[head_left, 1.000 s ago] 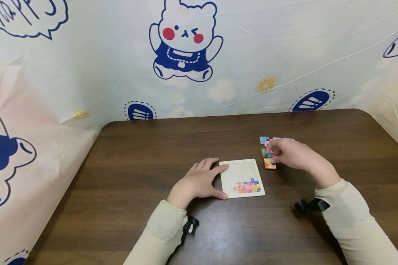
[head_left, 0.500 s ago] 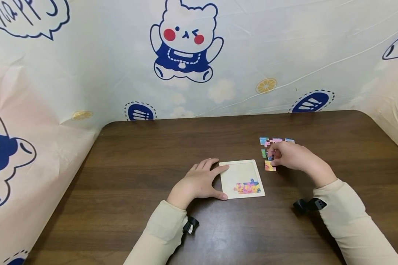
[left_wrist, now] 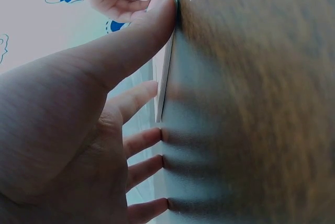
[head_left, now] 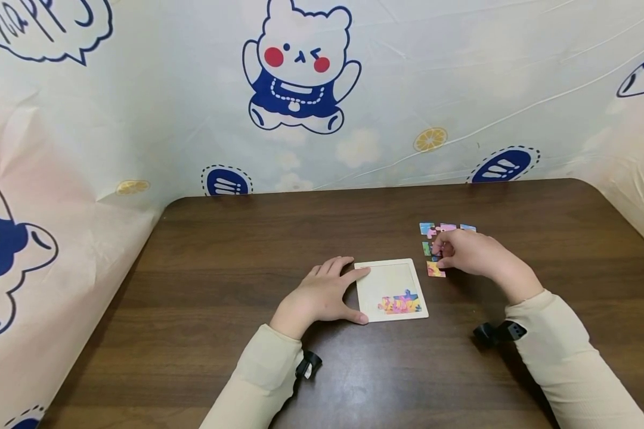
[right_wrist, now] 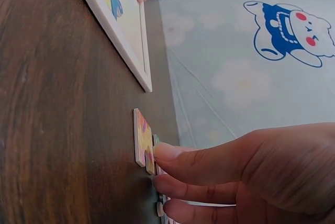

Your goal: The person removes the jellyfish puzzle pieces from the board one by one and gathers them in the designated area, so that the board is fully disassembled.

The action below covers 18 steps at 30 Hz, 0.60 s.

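My left hand (head_left: 322, 292) lies spread at the left side of a white square puzzle tray (head_left: 383, 277). Its thumb and index finger rest on the tray's edge; the other fingertips touch the table in the left wrist view. Several joined pieces (head_left: 401, 302) fill the tray's lower right part. To the right of the tray, my right hand (head_left: 469, 253) curls over loose puzzle pieces, thumb and fingers pinching one that they largely hide. A yellow-pink puzzle piece (right_wrist: 142, 139) lies just beside the right thumb. Other pieces (head_left: 426, 229) lie behind, partly covered by the hand.
The brown wooden table (head_left: 236, 256) has rounded far corners. A printed sheet (head_left: 386, 71) with a bear drawing hangs along its back and sides. Both wrists carry small black cameras; the right one (head_left: 499, 333) is close above the table.
My right hand has shifted slightly toward me, and the yellow-pink piece beside it has slid a little nearer. More of the back pieces show. The left hand and tray stay put.
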Motion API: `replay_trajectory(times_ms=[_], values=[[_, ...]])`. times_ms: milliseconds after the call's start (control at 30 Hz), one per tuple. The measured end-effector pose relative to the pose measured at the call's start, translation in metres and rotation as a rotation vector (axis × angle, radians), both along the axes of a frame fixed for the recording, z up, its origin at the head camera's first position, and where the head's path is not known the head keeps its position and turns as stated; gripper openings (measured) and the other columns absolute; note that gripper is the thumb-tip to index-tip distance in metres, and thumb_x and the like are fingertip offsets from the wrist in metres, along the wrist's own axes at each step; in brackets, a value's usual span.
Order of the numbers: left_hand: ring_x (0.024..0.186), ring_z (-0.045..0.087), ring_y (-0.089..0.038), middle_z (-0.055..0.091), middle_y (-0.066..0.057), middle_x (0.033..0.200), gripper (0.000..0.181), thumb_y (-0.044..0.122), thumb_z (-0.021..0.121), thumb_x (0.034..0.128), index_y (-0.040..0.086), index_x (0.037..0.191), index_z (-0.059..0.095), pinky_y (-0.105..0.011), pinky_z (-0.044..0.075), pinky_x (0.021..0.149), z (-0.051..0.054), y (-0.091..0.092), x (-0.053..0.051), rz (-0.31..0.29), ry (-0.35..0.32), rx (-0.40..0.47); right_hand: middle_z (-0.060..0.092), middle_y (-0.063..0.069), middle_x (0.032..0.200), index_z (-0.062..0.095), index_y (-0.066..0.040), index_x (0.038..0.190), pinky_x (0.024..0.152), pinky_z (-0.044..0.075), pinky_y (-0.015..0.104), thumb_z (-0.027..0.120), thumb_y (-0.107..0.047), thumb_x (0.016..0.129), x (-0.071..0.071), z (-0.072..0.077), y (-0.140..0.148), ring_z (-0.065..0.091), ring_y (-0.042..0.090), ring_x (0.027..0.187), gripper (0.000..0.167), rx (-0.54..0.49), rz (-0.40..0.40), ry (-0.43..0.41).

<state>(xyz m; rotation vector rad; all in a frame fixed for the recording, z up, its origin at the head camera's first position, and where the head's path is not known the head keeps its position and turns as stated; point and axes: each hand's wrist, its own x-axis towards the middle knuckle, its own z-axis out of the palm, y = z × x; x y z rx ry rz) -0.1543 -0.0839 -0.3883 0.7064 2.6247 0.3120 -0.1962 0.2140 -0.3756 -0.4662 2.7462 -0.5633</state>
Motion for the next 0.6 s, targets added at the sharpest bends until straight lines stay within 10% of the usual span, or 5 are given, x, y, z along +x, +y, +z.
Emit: replay_trajectory(times_ms=[600], values=[[0.149,0.017,-0.028,0.021,-0.004,0.161,0.09,0.056,0.076,0.0802,0.03,0.155,0.034,-0.049,0.02,0.118,-0.001,0.0,-0.001,0.0,-0.009,0.009,0.065,0.001,0.084,0.071,-0.004,0.096,0.063,0.049,0.029,0.076,-0.008,0.087,0.007,0.005,-0.01,0.054,0.016,0.072,0.011,-0.08,0.057,0.062]])
